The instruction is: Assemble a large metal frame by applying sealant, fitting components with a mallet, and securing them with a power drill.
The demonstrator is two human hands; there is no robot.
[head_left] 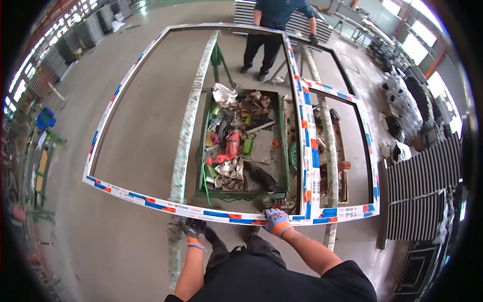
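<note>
A large window frame (206,214), wrapped in white, blue and orange printed film, lies flat in front of me across two long support bars. My right hand (277,221), in a grey glove with an orange cuff, is closed over its near rail. To the left, my left hand (193,230), gloved the same way, is at the outer edge of that rail, beside the left support bar (187,136). Its fingers curl against the rail and their tips are partly hidden. The right support bar (329,146) passes under the frame's narrower section.
Below the frame, a green-edged bin (207,121) holds a red power drill (232,146), crumpled wrapping and scraps. Another person (274,25) stands at the far side, a gloved hand by the far rail. Stacked grey profiles (417,201) lie at right; a green trestle (220,63) stands beyond.
</note>
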